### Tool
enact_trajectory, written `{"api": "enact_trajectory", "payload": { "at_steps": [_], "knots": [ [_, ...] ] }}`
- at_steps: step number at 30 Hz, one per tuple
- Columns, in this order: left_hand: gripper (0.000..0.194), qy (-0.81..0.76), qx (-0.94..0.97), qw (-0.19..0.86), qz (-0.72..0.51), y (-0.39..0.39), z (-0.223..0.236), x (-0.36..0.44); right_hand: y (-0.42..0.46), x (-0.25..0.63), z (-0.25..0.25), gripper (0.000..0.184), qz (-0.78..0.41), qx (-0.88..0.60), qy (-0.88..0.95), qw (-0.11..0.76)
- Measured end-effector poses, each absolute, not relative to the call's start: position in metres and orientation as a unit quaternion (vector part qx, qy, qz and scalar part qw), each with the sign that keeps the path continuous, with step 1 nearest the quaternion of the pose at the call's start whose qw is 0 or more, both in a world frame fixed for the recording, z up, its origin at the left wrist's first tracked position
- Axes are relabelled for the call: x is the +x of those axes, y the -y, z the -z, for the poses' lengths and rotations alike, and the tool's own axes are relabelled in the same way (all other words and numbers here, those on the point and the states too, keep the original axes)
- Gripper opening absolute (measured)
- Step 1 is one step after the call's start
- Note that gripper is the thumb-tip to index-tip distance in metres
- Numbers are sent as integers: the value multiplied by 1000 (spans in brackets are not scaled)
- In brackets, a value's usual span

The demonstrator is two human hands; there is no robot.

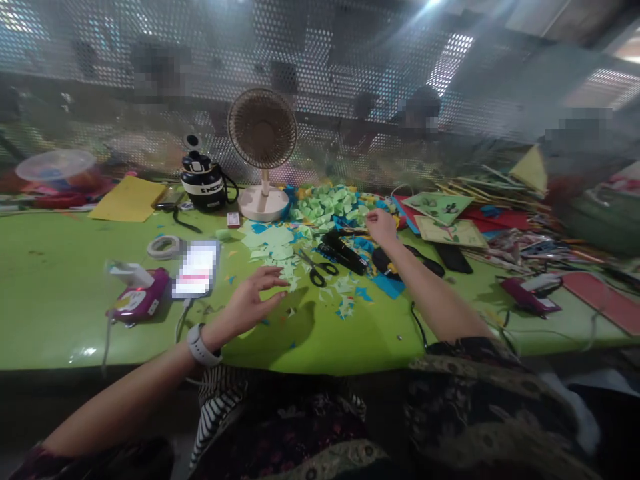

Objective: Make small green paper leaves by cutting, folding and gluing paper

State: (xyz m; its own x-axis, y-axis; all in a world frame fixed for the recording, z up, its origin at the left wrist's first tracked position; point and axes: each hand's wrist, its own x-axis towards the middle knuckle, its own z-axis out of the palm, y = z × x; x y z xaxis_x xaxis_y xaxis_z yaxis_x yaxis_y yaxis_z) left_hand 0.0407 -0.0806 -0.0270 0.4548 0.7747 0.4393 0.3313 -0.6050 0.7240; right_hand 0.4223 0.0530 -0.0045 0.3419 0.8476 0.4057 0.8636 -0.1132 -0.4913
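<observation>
My left hand [253, 297] hovers above the front of the green table, fingers apart and nothing in it. My right hand [383, 227] is closed, fingers curled, beside the pile of folded light-green paper pieces [327, 205]; what it grips, if anything, is hidden. Just left of and below it lies a black stapler [345, 253]. Between my hands rest black-handled scissors [323, 272], open, among pale green paper cut-outs [273, 241] and blue and green scraps [347, 307].
A beige desk fan [263, 130] and a black jug [203, 183] stand at the back. To the left are a phone [196, 270], a tape roll [164, 247] and a purple device [140, 297]. Cards [450, 231], sticks and another purple device [531, 293] lie right. Cables cross the front edge.
</observation>
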Motion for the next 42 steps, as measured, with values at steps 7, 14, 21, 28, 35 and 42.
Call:
{"api": "enact_trajectory", "payload": {
  "at_steps": [7, 14, 21, 28, 35, 42],
  "knots": [
    [17, -339, 822, 265, -373, 75, 28, 35, -70, 446, 8, 29, 45, -811, 517, 271],
    [17, -351, 824, 263, -360, 73, 25, 29, -78, 444, 16, 31, 58, -822, 510, 248],
    [18, -353, 833, 252, -342, 72, 19, 21, -75, 437, 7, 35, 80, -802, 544, 233],
    [17, -340, 856, 233, -313, 68, 25, 24, -69, 337, -6, 26, 55, -615, 747, 246],
    [18, -345, 861, 248, -280, 69, 24, 25, -63, 226, 13, 44, -11, -540, 836, 98],
    [18, -351, 856, 242, -292, 67, 21, 21, -71, 210, 17, 38, 12, -558, 829, 34]
  ]
}}
